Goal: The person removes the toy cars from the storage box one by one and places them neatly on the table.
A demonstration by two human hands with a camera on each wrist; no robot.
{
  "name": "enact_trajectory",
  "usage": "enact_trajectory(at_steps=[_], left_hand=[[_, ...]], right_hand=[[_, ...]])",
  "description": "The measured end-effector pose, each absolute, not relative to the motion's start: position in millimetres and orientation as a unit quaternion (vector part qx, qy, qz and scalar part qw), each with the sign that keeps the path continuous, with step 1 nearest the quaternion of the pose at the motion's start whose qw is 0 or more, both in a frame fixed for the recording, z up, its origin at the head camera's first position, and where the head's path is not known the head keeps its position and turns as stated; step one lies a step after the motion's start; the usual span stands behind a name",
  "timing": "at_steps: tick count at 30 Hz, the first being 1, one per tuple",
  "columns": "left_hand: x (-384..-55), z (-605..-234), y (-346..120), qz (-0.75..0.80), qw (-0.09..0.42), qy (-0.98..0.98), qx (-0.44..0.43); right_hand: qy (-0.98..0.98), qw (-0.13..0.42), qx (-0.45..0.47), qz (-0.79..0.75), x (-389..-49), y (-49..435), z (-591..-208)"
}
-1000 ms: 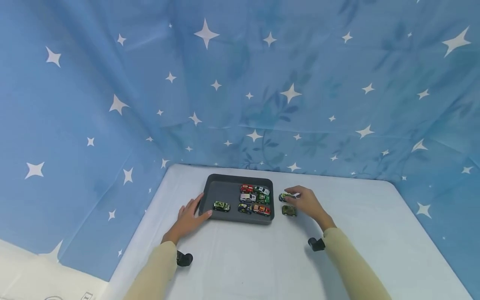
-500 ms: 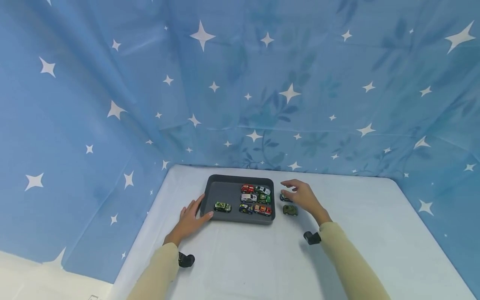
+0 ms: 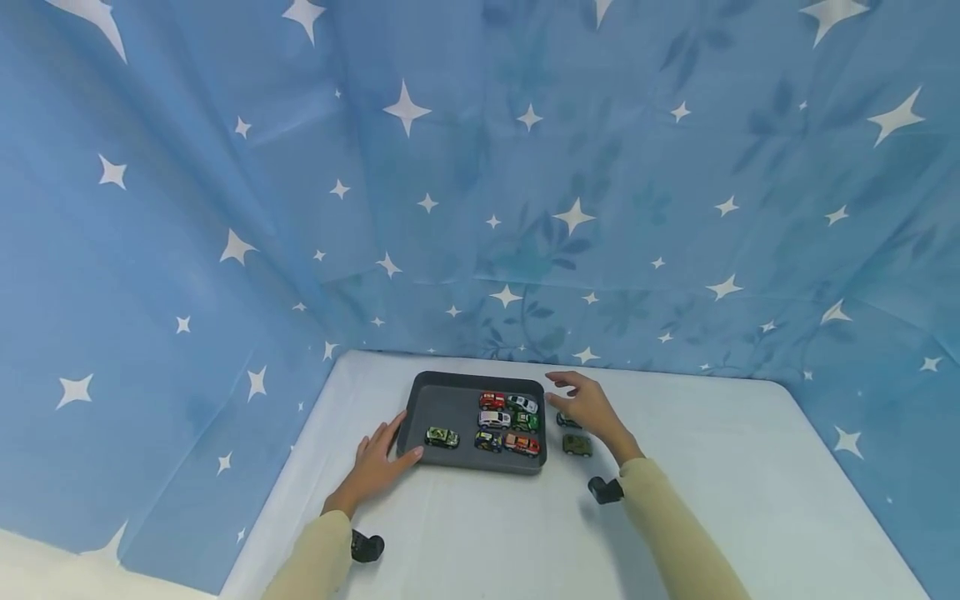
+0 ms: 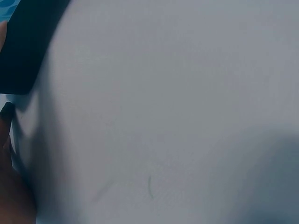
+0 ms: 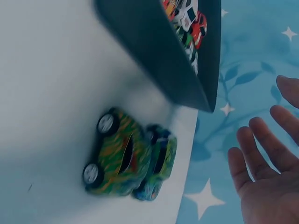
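A dark grey tray holds several toy cars; a green camouflage toy car stands alone near its front left. My left hand touches the tray's left front corner, fingers spread along the left side and thumb at the front edge. Just past the tray's right rim, my right hand hovers with relaxed fingers, holding nothing. Beneath it on the table are an olive-green camouflage toy car and, behind that, a green and blue toy car, partly hidden by the hand in the head view.
Grouped in the tray's right half are a red toy car, a white one, an orange one and several others. A white cloth covers the table. A blue star-patterned curtain rises behind it.
My right hand has moved left from the green and blue toy car toward the tray's right rim, leaving the car on the table. The left hand stays at the tray; the head view has tilted upward.
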State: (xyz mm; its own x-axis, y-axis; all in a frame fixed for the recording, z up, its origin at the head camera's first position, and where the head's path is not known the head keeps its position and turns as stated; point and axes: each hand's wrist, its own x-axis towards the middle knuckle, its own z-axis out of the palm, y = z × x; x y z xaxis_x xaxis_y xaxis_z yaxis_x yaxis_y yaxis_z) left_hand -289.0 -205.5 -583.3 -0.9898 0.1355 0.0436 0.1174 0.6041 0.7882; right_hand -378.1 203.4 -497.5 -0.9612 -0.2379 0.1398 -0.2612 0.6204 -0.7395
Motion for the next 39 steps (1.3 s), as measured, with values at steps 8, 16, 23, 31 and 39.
enact_trajectory(at_steps=[8, 16, 23, 31, 39], left_hand=[[-287.2, -584.7, -205.8, 0.451, 0.024, 0.890, 0.071], [-289.0, -585.8, -207.6, 0.441, 0.049, 0.894, 0.069], [-293.2, -580.3, -207.7, 0.444, 0.050, 0.892, 0.066], [-297.3, -595.9, -212.6, 0.443, 0.063, 0.893, 0.053], [-300.9, -588.8, -211.5, 0.439, 0.069, 0.894, 0.053]], right_hand=[[-0.892, 0.012, 0.166, 0.420, -382.7, 185.5, -495.2], [-0.868, -0.013, 0.184, 0.461, -390.0, 163.3, -495.6], [-0.855, -0.026, 0.192, 0.482, -394.0, 142.8, -490.0], [-0.834, -0.050, 0.230, 0.499, -393.3, 113.0, -488.7], [-0.823, -0.068, 0.248, 0.507, -390.4, 90.5, -488.5]])
